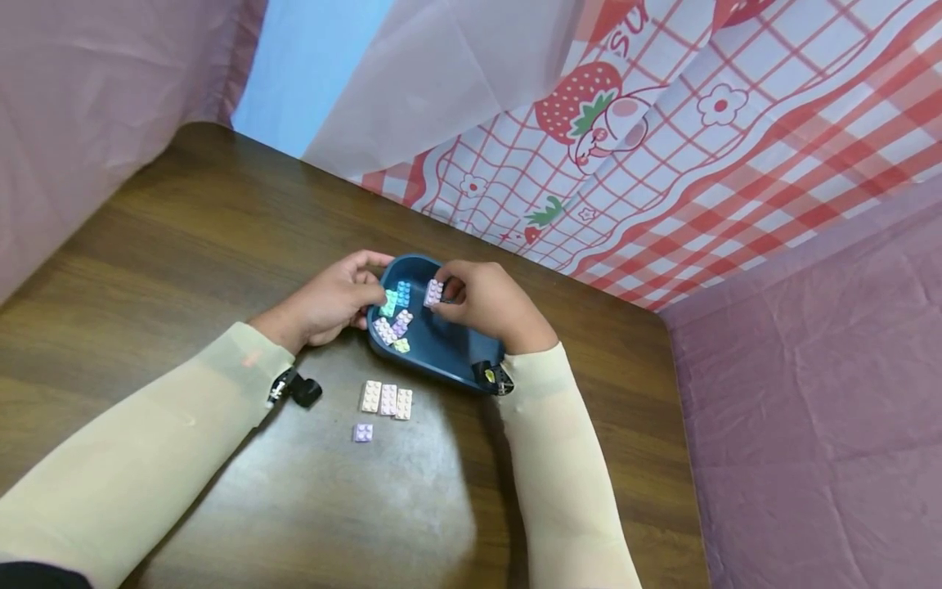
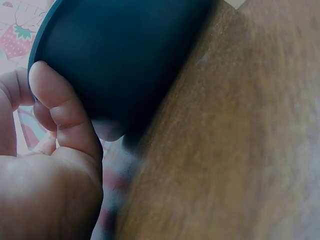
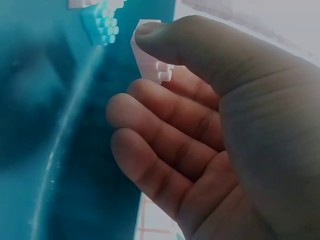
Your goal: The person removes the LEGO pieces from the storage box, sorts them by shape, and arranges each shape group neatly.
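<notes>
A dark blue tray [image 1: 449, 348] sits on the table with several toy building bricks at its left end. Its left rim is gripped by my left hand [image 1: 333, 301]; the left wrist view has the thumb [image 2: 60, 100] against the tray's outer wall [image 2: 125, 55]. Over the tray, my right hand [image 1: 491, 304] pinches a pale lilac brick [image 1: 433, 293] between thumb and fingers, its studs facing sideways in the right wrist view. Inside the tray lie a mint green brick [image 1: 388, 303], a blue brick [image 1: 404, 293], lilac and white bricks, and a small yellow-green brick [image 1: 401, 345].
In front of the tray, three pale bricks [image 1: 388, 400] stand side by side on the wooden table [image 1: 294, 499]. A small lilac brick [image 1: 363, 433] lies just nearer to me. Behind the table hangs a strawberry-patterned cloth [image 1: 581, 147], with pink sheets at both sides.
</notes>
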`<state>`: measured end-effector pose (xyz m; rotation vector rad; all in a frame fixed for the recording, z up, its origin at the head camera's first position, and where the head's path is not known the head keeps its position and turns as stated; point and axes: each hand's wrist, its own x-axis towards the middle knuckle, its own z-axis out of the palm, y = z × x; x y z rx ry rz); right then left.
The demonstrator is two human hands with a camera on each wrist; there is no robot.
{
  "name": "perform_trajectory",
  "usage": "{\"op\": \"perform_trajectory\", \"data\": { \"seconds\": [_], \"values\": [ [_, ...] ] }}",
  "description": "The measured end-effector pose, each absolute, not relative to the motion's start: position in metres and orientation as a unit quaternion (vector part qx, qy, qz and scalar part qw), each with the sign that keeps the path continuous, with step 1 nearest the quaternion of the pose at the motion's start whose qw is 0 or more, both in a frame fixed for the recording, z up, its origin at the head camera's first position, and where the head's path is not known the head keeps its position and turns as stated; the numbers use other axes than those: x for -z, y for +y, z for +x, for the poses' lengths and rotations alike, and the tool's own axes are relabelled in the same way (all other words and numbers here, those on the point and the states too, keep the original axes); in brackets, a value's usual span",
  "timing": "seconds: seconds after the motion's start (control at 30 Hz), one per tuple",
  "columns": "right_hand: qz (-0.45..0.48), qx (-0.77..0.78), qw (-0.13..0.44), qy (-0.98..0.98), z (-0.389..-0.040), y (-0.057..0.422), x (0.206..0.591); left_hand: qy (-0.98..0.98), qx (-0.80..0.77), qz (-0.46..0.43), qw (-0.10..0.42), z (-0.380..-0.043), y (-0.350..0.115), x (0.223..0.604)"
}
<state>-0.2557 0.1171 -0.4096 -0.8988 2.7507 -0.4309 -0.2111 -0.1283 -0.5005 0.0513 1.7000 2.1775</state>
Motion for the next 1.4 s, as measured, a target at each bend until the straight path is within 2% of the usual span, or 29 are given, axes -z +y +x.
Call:
{"op": "perform_trajectory", "data": {
  "seconds": [0.53,1.4],
  "values": [
    [-0.326,0.158,0.08,0.929,-0.228,0.129,0.392,0.606,-0.773,0.021,0.188,-0.21,-0.129,0.502],
    [-0.356,0.16,0.091,0.916,-0.163,0.143,0.394,0.608,-0.772,0.02,0.182,-0.211,-0.128,0.502]
  ]
}}
